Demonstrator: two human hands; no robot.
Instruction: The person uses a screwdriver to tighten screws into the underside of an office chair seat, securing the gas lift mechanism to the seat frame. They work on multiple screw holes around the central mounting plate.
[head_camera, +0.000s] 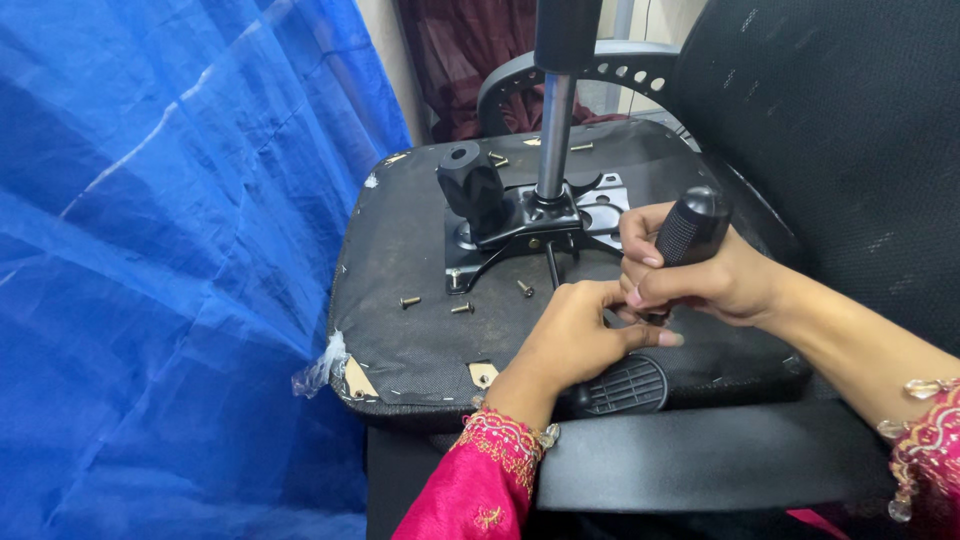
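Screwdriver (690, 228) upright in right hand (715, 285)

My sleeves (480, 485) are bright pink with gold embroidered cuffs and clear beads. The screwdriver handle (692, 228) in my right hand (700, 280) is black with a fine knurled pattern. The upturned chair seat (400, 250) is dark grey-black fabric; its metal plate (530, 225) is black, the gas cylinder (553, 130) silvery. The loose screws (410, 301) are brassy. The tarpaulin (150, 250) is vivid blue, the curtain (470, 50) maroon.
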